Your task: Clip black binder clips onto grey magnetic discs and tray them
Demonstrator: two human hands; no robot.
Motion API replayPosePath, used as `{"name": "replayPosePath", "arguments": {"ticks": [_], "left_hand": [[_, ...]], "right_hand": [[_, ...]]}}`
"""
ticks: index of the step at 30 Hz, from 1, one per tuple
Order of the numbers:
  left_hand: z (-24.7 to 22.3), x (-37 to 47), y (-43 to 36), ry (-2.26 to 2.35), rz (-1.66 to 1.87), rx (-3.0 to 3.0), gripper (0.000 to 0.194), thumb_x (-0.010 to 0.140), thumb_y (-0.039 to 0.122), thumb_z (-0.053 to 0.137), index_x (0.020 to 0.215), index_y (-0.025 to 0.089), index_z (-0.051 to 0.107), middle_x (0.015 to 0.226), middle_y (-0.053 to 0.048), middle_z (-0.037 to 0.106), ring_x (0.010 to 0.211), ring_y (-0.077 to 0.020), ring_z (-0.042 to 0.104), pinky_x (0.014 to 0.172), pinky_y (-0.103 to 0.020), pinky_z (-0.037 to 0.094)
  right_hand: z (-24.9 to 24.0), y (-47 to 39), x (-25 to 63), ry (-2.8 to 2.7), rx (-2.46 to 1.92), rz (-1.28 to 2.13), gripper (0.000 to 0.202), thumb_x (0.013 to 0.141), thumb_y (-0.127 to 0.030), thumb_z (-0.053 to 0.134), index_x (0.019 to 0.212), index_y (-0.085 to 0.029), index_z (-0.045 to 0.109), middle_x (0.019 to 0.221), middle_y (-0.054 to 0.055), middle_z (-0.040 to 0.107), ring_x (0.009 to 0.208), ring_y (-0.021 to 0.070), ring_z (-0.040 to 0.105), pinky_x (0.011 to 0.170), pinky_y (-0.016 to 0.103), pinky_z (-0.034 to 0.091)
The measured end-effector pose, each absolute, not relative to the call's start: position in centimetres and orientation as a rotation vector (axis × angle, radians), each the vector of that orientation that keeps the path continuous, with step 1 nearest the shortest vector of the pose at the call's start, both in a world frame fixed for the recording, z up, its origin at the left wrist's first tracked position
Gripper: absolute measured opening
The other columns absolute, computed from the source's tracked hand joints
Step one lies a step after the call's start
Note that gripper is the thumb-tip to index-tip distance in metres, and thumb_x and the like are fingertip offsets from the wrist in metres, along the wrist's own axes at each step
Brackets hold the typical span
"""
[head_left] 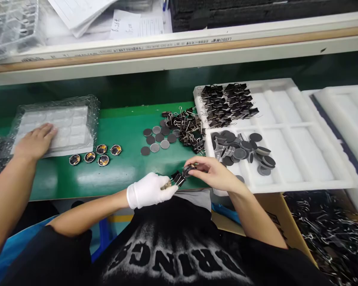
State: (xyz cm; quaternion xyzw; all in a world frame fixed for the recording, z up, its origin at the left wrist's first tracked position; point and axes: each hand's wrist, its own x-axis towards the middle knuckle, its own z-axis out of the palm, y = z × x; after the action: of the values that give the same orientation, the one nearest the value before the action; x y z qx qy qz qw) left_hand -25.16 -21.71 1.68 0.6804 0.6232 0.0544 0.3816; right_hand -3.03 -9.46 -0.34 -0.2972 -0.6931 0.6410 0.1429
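Note:
In a white glove, my left hand (152,190) is closed on the wire handles of a black binder clip (178,178). My bare right hand (211,171) pinches a small round dark part (187,170) right beside the clip's black end. Whether the clip's jaws touch the round part I cannot tell. Just beyond my hands lies a heap of black binder clips (191,129). Loose grey and black discs (159,137) are spread to the left of that heap. Several round metal-rimmed pieces with gold and black faces (104,160) lie further left on the green table.
A white foam tray (304,157) at right holds rows of clips and piled discs (240,149). A co-worker's hand (35,141) rests on clear plastic trays (74,119) at left. A box of binder clips (331,234) stands below right. A shelf edge (167,59) crosses behind.

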Motion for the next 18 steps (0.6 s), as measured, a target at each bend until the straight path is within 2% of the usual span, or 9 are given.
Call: {"name": "replayPosePath", "arguments": {"ticks": [5, 9, 18], "left_hand": [[1.9, -24.7, -21.8, 1.522, 0.072, 1.710, 0.043, 0.100, 0.049, 0.044, 0.067, 0.021, 0.047, 0.051, 0.005, 0.056, 0.042, -0.0088, 0.050, 0.053, -0.023, 0.036], [2.1, -24.8, -21.6, 1.519, 0.050, 1.763, 0.044, 0.101, 0.050, 0.046, 0.067, 0.021, 0.047, 0.051, 0.005, 0.057, 0.043, -0.0094, 0.053, 0.054, -0.022, 0.037], [1.8, -24.3, -21.7, 1.527, 0.044, 1.710, 0.042, 0.102, 0.046, 0.046, 0.068, 0.021, 0.050, 0.049, 0.006, 0.055, 0.040, -0.0083, 0.050, 0.052, -0.022, 0.035]], "right_hand": [[-0.9, -9.1, -3.0, -2.024, -0.827, 1.813, 0.021, 0.088, -0.036, 0.069, 0.103, -0.021, 0.073, 0.100, 0.005, 0.077, 0.089, 0.0207, 0.072, 0.083, 0.035, 0.058], [-0.7, -9.0, -2.7, -2.001, -0.796, 1.851, 0.021, 0.089, -0.035, 0.069, 0.104, -0.021, 0.073, 0.103, 0.005, 0.077, 0.096, 0.0208, 0.072, 0.088, 0.035, 0.056], [-1.6, -9.6, -3.0, -2.084, -0.724, 1.877, 0.023, 0.091, -0.038, 0.069, 0.106, -0.022, 0.076, 0.094, 0.004, 0.077, 0.084, 0.0199, 0.070, 0.077, 0.033, 0.056]]}}
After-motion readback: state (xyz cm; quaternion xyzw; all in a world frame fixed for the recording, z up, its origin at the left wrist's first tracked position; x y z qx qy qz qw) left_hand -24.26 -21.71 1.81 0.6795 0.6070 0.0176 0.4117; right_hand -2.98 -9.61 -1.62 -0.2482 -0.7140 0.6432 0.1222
